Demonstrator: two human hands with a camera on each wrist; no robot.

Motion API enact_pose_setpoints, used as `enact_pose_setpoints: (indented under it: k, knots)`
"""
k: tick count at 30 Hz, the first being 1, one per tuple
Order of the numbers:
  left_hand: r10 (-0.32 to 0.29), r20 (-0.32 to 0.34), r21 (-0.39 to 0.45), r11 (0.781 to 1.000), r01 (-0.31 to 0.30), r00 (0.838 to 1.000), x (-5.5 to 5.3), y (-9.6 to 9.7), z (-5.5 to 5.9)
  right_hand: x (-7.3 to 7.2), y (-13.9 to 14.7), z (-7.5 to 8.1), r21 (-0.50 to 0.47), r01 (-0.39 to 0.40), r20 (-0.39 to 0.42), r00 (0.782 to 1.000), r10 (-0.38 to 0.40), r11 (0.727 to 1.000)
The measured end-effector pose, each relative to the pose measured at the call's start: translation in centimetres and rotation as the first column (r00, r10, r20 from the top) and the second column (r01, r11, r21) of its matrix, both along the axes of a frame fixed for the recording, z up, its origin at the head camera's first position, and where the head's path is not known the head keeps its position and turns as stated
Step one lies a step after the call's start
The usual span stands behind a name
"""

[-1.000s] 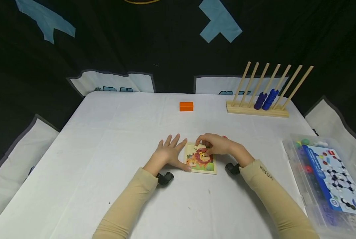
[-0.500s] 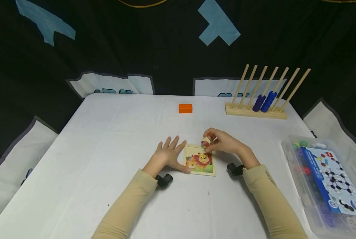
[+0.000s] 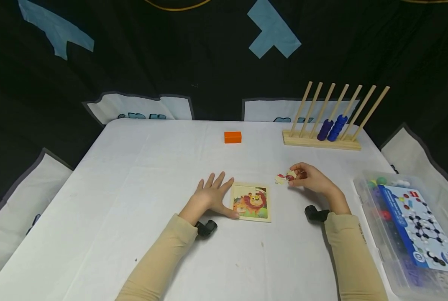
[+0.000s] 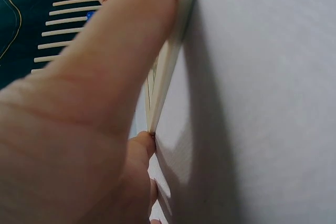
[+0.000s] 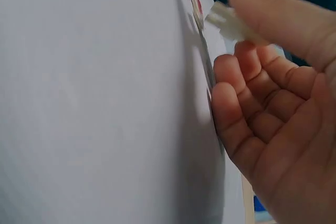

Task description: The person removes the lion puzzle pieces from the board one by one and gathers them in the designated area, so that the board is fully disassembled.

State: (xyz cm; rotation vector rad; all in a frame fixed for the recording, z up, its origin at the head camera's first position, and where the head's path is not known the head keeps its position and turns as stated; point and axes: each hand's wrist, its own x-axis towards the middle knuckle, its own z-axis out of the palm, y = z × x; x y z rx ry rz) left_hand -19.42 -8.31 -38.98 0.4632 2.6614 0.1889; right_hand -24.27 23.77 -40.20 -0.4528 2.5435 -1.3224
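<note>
A small wooden jigsaw puzzle [image 3: 251, 202] with a lion picture lies in its pale frame on the white table. My left hand [image 3: 210, 198] spreads its fingers at the left side, thumb and forefinger along the frame's edge. From low down, the left wrist view shows the frame's side [image 4: 169, 61] by the thumb. To the right of the puzzle, my right hand [image 3: 312, 179] pinches a puzzle piece [image 3: 291, 175] between thumb and fingers. Another puzzle piece [image 3: 280, 179], pale with red, lies just left of it. The right wrist view shows the pinched piece [image 5: 231, 22] edge-on, close above the table.
An orange block [image 3: 233, 137] sits toward the back of the table. Behind on the right stands a wooden peg rack [image 3: 321, 141] with blue beads on two pegs. A clear plastic box [image 3: 374, 234] bearing a molecule-model booklet [image 3: 423, 228] occupies the right edge.
My right hand has lifted a piece off the top of the puzzle and carried it right, beside the loose piece. My left hand has stayed at the frame.
</note>
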Motion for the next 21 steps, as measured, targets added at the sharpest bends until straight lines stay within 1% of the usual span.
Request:
enact_pose_setpoints:
  k: [5, 7, 8, 11, 14, 15, 17, 19, 21]
  knots:
    - [0.000, 0.000, 0.001, 1.000, 0.000, 1.000, 0.1, -0.1, -0.1, 0.2, 1.0, -0.2, 0.034, 0.032, -0.001, 0.999, -0.032, 0.999]
    - [0.000, -0.001, 0.001, 1.000, 0.000, 1.000, 0.1, -0.1, 0.0, 0.3, 1.1, -0.2, 0.046, 0.034, 0.001, 0.999, -0.034, 0.998]
    - [0.000, -0.001, 0.001, 1.000, 0.000, 1.000, 0.1, -0.1, 0.0, 0.6, 0.9, 0.3, 0.053, 0.032, 0.001, 0.999, -0.032, 0.998]
    - [0.000, -0.004, 0.002, 1.000, 0.000, 1.000, 0.1, -0.1, 0.0, 0.7, 0.9, 0.5, 0.086, 0.036, -0.003, 0.999, -0.036, 0.996]
    - [-0.001, -0.005, 0.003, 1.000, 0.001, 1.000, 0.1, -0.1, 0.0, 0.7, 0.9, 0.6, 0.156, 0.043, -0.023, 0.999, -0.040, 0.987]
    - [-0.002, -0.006, 0.004, 1.000, 0.002, 1.000, 0.1, -0.1, 0.0, 0.5, 1.1, 0.3, 0.180, 0.048, -0.032, 0.999, -0.042, 0.983]
    - [-0.004, -0.007, 0.005, 1.000, 0.005, 1.000, 0.1, -0.1, 0.0, 0.6, 0.8, 0.5, 0.224, 0.055, -0.059, 0.997, -0.043, 0.973]
    - [-0.005, -0.005, 0.004, 1.000, 0.005, 1.000, 0.1, -0.1, 0.1, 0.6, 0.2, 0.8, 0.239, 0.051, -0.087, 0.996, -0.031, 0.970]
    - [-0.005, -0.002, 0.002, 1.000, 0.005, 1.000, 0.1, -0.1, 0.1, 0.6, -0.7, 1.1, 0.233, 0.030, -0.121, 0.993, -0.001, 0.972]
